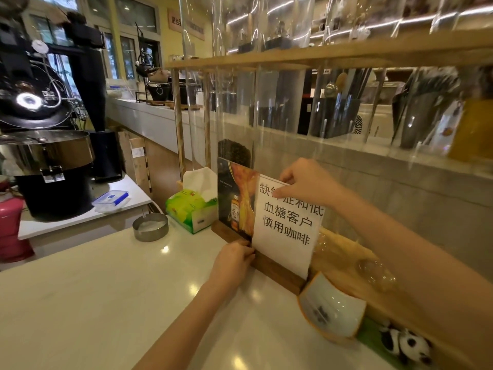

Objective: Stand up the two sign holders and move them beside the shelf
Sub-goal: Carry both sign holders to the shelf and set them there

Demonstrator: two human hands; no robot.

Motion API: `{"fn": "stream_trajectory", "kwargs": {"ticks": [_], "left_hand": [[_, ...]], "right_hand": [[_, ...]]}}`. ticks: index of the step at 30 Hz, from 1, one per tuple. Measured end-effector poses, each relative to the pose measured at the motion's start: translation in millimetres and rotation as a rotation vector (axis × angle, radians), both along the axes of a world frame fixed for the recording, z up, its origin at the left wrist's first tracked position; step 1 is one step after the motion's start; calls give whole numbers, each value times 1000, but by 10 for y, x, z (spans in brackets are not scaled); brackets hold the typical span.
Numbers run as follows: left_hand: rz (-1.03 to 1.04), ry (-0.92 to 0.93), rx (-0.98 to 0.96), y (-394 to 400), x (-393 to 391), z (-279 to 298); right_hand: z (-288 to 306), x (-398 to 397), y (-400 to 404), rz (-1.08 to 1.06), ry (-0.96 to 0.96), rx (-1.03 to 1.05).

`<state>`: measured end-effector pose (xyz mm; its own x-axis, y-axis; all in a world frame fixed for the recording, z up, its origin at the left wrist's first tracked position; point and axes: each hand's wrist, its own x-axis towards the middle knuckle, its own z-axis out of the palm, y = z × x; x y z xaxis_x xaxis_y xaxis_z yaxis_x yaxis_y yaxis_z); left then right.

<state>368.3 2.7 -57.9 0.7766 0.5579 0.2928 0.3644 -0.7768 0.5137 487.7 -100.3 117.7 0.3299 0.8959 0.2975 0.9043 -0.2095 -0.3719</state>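
Observation:
Two sign holders stand upright on the white counter, side by side against the wooden shelf (333, 53). The nearer sign holder (288, 231) shows a white sheet with black characters in a dark wooden base. My right hand (304, 182) pinches its top edge. My left hand (234, 260) grips the left end of its wooden base. Just behind it to the left stands the second sign holder (234, 201), showing a dark poster with an orange bottle; nobody is touching it.
A green tissue pack (190, 206) and a round metal ashtray (150, 227) sit left of the signs. A white-and-orange cup (333, 311) and a panda toy (408, 343) lie at the right. A black coffee roaster (45, 134) stands on the far left.

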Motion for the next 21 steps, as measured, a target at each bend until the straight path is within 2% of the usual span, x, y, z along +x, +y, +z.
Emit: {"fn": "stream_trajectory", "kwargs": {"ticks": [10, 21], "left_hand": [[-9, 94, 144, -50, -16, -72], [21, 82, 161, -36, 34, -77]], "right_hand": [[-28, 9, 12, -56, 5, 25], [-39, 29, 64, -79, -8, 42]]}}
